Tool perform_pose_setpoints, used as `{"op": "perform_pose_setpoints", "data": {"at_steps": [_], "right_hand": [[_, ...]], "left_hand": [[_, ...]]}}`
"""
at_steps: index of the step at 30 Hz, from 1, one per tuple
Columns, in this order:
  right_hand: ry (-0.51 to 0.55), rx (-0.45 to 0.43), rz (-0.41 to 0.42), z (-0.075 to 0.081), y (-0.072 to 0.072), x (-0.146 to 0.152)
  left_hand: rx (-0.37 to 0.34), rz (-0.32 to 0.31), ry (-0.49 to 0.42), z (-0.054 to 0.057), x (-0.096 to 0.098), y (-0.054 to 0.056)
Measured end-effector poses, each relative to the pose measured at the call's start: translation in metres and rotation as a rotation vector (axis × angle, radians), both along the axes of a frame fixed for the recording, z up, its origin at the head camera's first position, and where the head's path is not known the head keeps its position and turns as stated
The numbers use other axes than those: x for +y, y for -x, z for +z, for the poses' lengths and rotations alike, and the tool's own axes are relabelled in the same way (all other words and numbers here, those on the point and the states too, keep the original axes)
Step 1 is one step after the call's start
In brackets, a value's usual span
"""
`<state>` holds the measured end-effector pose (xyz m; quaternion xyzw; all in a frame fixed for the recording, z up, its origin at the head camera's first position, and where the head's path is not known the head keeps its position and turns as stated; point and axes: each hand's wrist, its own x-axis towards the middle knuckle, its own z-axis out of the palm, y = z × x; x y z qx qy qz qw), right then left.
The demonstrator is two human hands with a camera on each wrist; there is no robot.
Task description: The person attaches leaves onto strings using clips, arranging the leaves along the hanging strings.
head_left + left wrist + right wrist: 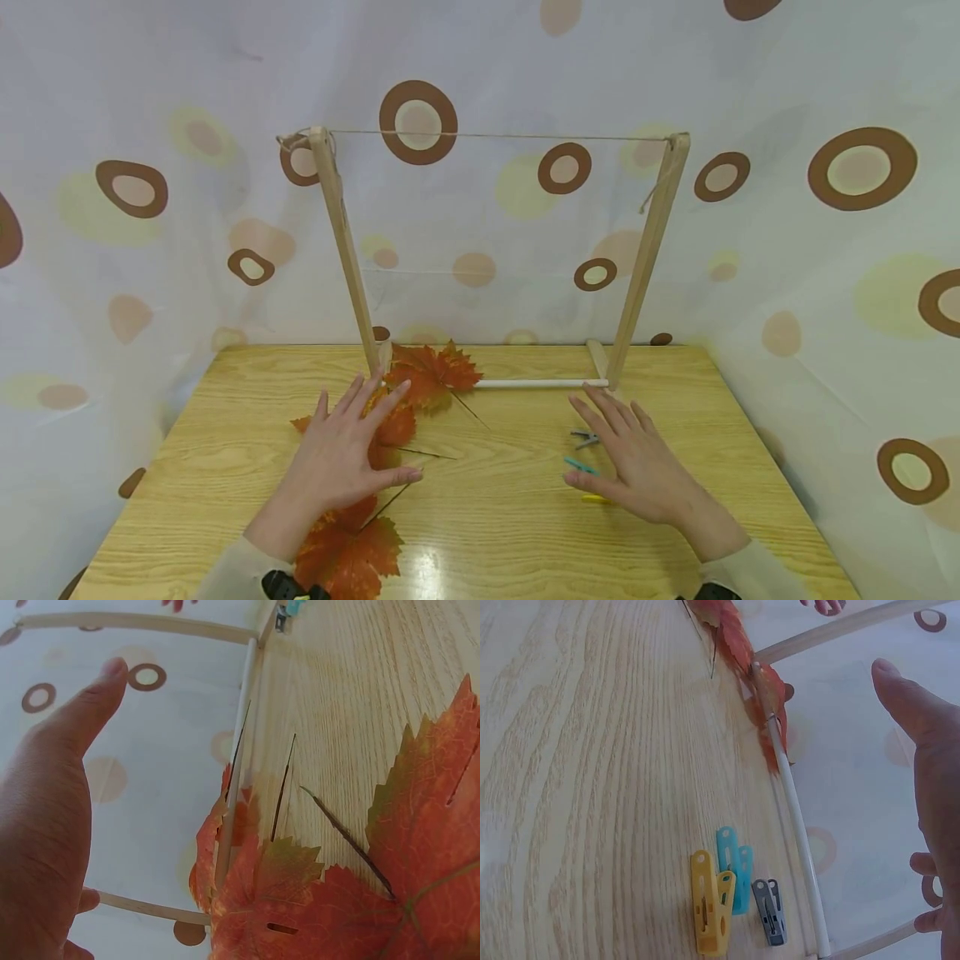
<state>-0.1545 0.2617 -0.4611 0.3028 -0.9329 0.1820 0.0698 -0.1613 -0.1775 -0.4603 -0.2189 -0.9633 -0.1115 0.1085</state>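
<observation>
My left hand (337,454) hovers palm down with fingers spread above orange-red maple leaves (348,554) on the left of the table. Thin dark stems show on the leaves, and one leaf (427,375) lies by the foot of a wooden frame (648,258). Spread in the same way, my right hand (641,467) is over three clothespins, partly covering them in the head view. In the right wrist view these are a yellow clothespin (705,915), a blue clothespin (731,870) and a grey clothespin (771,911). Neither hand holds anything.
The frame has two uprights with a thin string (495,135) tied between their tops. A white rod (536,383) joins the uprights near the wooden table (510,533). Behind stands a patterned backdrop (480,225).
</observation>
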Motion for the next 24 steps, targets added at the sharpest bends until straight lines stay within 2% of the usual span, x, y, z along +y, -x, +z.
{"op": "perform_pose_setpoints", "data": {"at_steps": [13,24], "right_hand": [[0.015,-0.029,-0.005,-0.012,-0.006,0.003],[0.033,-0.034,0.014,-0.024,-0.010,0.006]], "left_hand": [[-0.059,0.000,-0.013,-0.009,0.000,-0.003],[-0.053,-0.013,-0.021,-0.019,0.002,-0.005]]}}
